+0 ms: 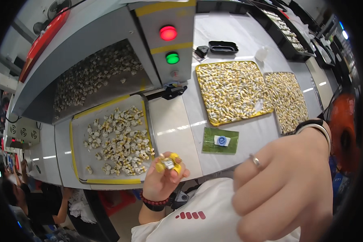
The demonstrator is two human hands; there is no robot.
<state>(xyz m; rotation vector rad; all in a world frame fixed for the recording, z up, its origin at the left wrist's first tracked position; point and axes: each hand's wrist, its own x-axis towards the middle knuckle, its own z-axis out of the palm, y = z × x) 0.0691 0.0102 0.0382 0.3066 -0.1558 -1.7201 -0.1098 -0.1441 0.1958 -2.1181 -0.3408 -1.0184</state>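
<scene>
My left hand (162,181) holds a small candy in a yellow and silver wrapper (168,163) between its fingertips, just in front of the white table's near edge. A red bead bracelet sits on that wrist. My right hand (284,189) is raised close to the camera with its fingers curled in and a ring on one finger; nothing shows inside it. A grey tray with yellow edges (74,161) lies left of the left hand and carries several loose wrapped candies (121,141).
A grey machine (165,52) with a red light and a green light stands behind the tray, its chute full of candies. Two yellow-rimmed trays (232,90) heaped with candies lie at right. A green card (220,140) rests near the table edge. A black dish sits further back.
</scene>
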